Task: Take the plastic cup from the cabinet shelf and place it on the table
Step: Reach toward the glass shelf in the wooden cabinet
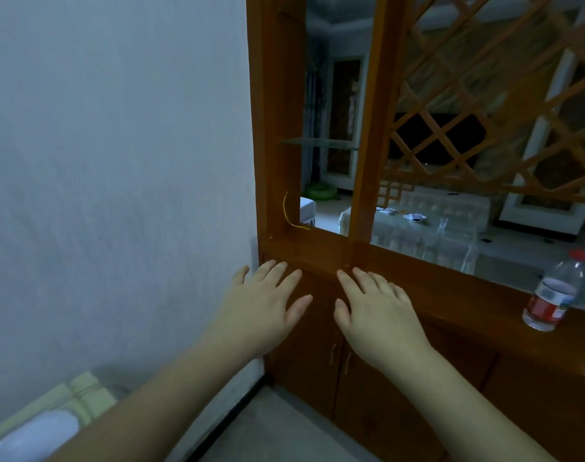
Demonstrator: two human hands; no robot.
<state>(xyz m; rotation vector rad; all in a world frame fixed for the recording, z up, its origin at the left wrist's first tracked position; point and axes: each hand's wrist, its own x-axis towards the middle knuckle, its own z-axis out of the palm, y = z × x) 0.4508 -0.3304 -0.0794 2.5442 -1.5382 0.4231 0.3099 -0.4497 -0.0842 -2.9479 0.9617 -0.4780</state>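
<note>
Far left, a pale wall (117, 161) is filling the view, with a light green and white item (81, 395) lying at its foot.

I am holding my left hand (262, 301) out flat, palm down, fingers spread; its grip is released and grasping nothing. Its fingertips are reaching the front edge of the wooden cabinet ledge (317, 251), though I cannot tell whether they are touching it.

I am holding my right hand (377, 308) just beside the left, also flat and spread, grip released and grasping nothing. Its fingertips are lying near the base of the upright post (371, 128) that is dividing the open frame.

Below both hands, two closed cabinet doors (317, 378) are showing their small handles (339, 356) side by side.

A thin yellow cord (289, 215) is hanging against the left frame above the ledge. A glass shelf (317, 143) is spanning the left opening higher up.

Right of the post, a diagonal wooden lattice (484, 95) is filling the upper frame. A clear plastic cup (451, 245) is standing upright on the ledge beneath it, well apart from both hands.

Far right, a water bottle (554, 295) with a red cap and red label is standing on the ledge.
</note>
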